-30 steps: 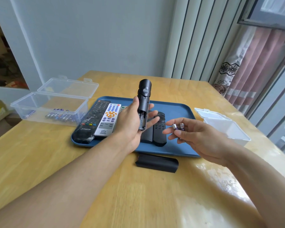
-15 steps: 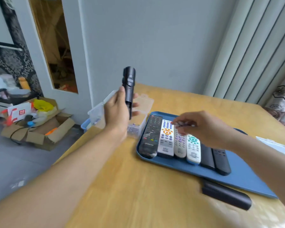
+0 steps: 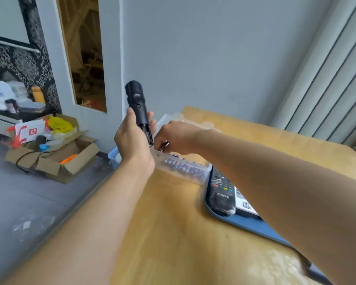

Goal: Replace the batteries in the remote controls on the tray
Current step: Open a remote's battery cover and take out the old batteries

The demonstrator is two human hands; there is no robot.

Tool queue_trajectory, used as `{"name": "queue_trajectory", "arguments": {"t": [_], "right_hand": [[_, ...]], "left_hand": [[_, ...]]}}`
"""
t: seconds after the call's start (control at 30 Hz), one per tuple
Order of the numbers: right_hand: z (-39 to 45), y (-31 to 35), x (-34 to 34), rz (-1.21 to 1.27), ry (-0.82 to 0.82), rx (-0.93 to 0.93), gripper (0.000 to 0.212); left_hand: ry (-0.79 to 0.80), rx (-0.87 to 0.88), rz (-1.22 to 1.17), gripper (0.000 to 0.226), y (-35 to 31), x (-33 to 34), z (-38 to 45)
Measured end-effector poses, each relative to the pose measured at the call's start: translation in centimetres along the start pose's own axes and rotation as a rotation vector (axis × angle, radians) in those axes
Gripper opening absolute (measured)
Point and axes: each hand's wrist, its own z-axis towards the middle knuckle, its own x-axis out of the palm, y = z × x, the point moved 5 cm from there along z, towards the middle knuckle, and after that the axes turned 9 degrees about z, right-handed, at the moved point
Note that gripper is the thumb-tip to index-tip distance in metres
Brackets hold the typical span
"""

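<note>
Over the clear battery box (image 3: 181,167), left hand (image 3: 132,140) gripping upright black remote (image 3: 139,108), right hand (image 3: 173,138) pinching batteries (image 3: 165,145).

Your right forearm covered most of the blue tray (image 3: 249,226); only its near-left corner showed. The white remote (image 3: 245,203) was mostly hidden under that arm. Your right hand (image 3: 178,138) had its fingers turned away, so what it pinched over the clear box (image 3: 185,167) was too small to identify. Batteries inside the box were blurred.
</note>
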Motion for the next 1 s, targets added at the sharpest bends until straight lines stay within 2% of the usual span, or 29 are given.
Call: {"name": "queue_trajectory", "arguments": {"t": [0.17,0.3,0.57,0.67,0.77,0.87,1.0], "right_hand": [[0.5,0.6,0.8,-0.168,0.069,0.010,0.040],[-0.2,0.8,0.3,-0.174,0.127,0.018,0.051],[-4.1,-2.3,-1.7,-0.001,-0.040,0.110,0.057],[-8.3,-4.4,-2.8,0.042,-0.145,0.117,0.044],[-15.3,-6.1,-4.2,0.083,-0.349,0.078,0.029],[-24.1,-8.8,-4.9,0.093,-0.613,0.086,0.026],[-34.1,-13.3,-4.4,0.168,-0.874,0.230,0.026]], "left_hand": [[-0.027,-0.022,-0.025,0.032,-0.2,-0.3,0.4],[-0.044,-0.035,-0.021,0.032,-0.1,-0.4,0.3],[-0.014,0.021,0.070,0.025,0.1,0.0,-0.9],[0.074,0.049,0.146,0.028,0.5,0.8,-2.0],[0.192,0.083,0.249,0.031,1.4,1.9,-3.9],[0.348,0.071,0.338,0.026,3.1,4.3,-7.2],[0.579,-0.017,0.387,0.021,5.7,9.0,-12.7]]}}
